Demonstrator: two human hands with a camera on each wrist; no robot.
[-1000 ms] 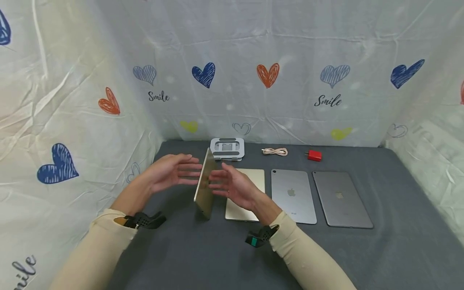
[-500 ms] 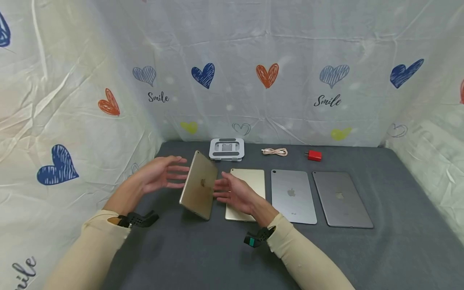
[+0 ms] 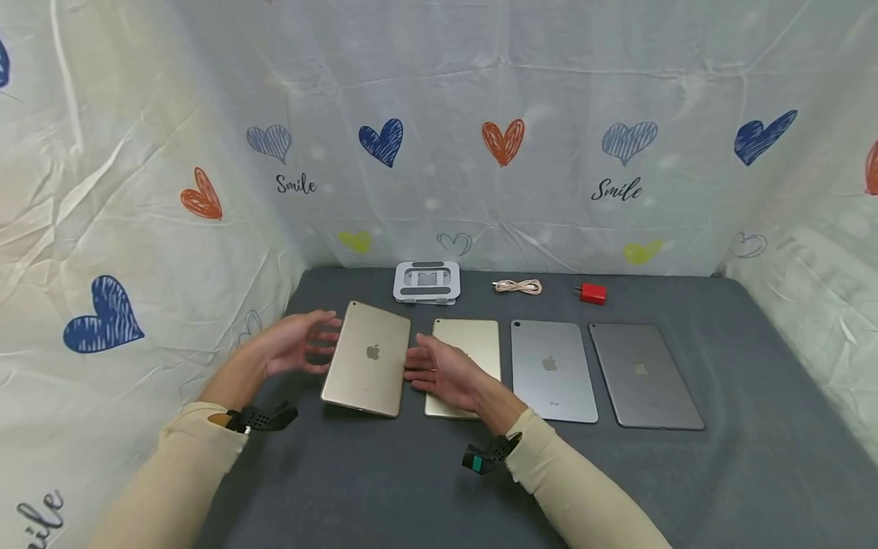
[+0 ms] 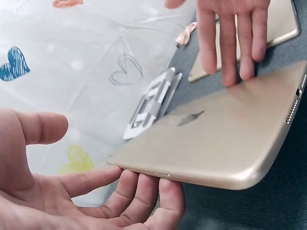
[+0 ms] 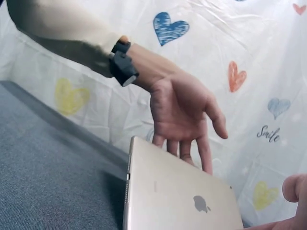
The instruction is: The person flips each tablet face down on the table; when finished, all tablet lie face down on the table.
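Observation:
A gold tablet [image 3: 370, 362] leans at a slant above the cloth on the left, its back with the apple logo facing up. My left hand [image 3: 295, 345] is at its left edge; in the left wrist view the bent fingertips [image 4: 170, 191] touch that edge from below, and the thumb stands away. On the opposite edge, the straight fingers of my right hand [image 3: 449, 374] touch or nearly touch the tablet. Partly under my right hand lies a second gold tablet [image 3: 480, 339]. The front of the leaning tablet is hidden.
A silver tablet [image 3: 554, 370] and a dark grey tablet [image 3: 645, 374] lie face down on the right. Along the back stand a folded grey-white stand [image 3: 427, 282], a bundled pale cable [image 3: 518, 287] and a red charger plug [image 3: 593, 293]. A white printed curtain [image 3: 439, 152] encloses the table.
The gold tablet has turned from nearly edge-on to a lower slant, so its back now shows. My left hand has shifted left and down with it; the right hand has moved slightly.

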